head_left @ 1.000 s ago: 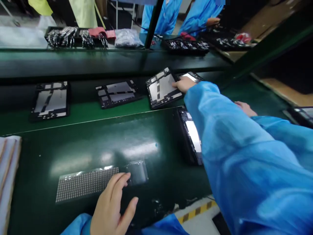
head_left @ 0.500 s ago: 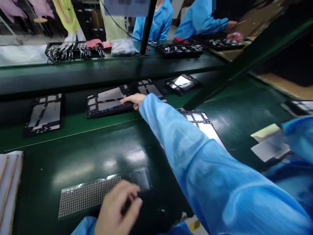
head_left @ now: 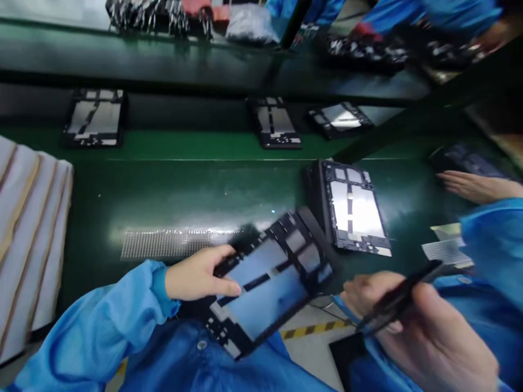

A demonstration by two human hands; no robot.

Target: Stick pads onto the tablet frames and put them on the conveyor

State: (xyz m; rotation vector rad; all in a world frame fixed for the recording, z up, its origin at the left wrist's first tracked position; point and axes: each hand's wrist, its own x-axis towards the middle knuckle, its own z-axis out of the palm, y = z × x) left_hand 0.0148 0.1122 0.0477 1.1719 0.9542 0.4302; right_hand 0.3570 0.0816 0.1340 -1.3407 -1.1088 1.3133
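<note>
My left hand (head_left: 200, 275) grips a tablet housing (head_left: 265, 288) by its near left side, thumb on top. The housing is tilted above the table edge and shows silver panels, a black frame and a dark strip across the middle. Close to the camera on the right, my right hand (head_left: 441, 337) pinches a thin dark plate (head_left: 396, 302), seen nearly edge-on and blurred. Behind the held housing lies a clear sheet of small grid squares (head_left: 155, 244), partly covered by it. A stack of tablet housings (head_left: 357, 209) rests on the table between my hands.
More housings lie along the green line: one at left (head_left: 95, 118), one at centre (head_left: 275, 121), one farther right (head_left: 341, 118). Padded dividers (head_left: 32, 234) stand at left. A co-worker's hand (head_left: 482, 186) touches a dark device (head_left: 466, 160); paper pieces (head_left: 447, 245) lie nearby.
The housing my right hand was touching on the line is now in my left hand, near my body. My right hand has drawn back to the lower right and holds a dark plate.
</note>
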